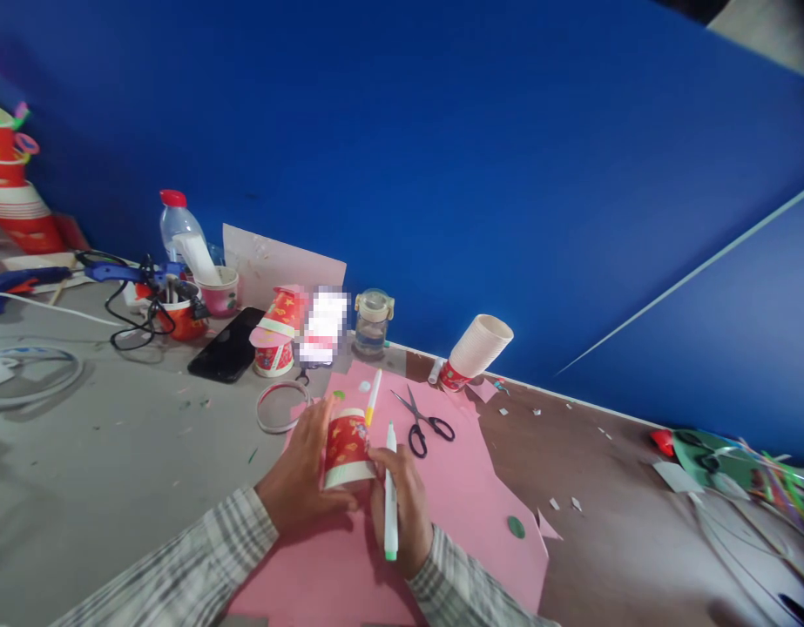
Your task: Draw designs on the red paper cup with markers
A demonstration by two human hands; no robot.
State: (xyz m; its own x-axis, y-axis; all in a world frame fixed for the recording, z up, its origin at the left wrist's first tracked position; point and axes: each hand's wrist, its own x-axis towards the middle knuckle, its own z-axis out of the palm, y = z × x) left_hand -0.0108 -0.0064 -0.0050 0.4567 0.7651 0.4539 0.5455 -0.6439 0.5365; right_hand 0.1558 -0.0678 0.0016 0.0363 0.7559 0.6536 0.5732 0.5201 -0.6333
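Note:
My left hand (303, 470) is wrapped around the left side of a red patterned paper cup (347, 446) with pale bands at both ends. A white marker with a green end (391, 514) is held in my right hand (405, 501), whose thumb and fingers also touch the cup's right side. Both hands are above a pink paper sheet (454, 514). Just beyond the cup lies a white and yellow marker (374, 396). Black-handled scissors (424, 425) rest with blades apart on the sheet, to the right of the cup.
A decorated cup figure (280, 326), a lit phone (324, 326), a lidded jar (374, 324) and a leaning cup stack (478, 348) stand along the blue wall. A dark phone (228, 346) and a tape ring (280, 407) lie left. Cables and paper scraps are scattered about.

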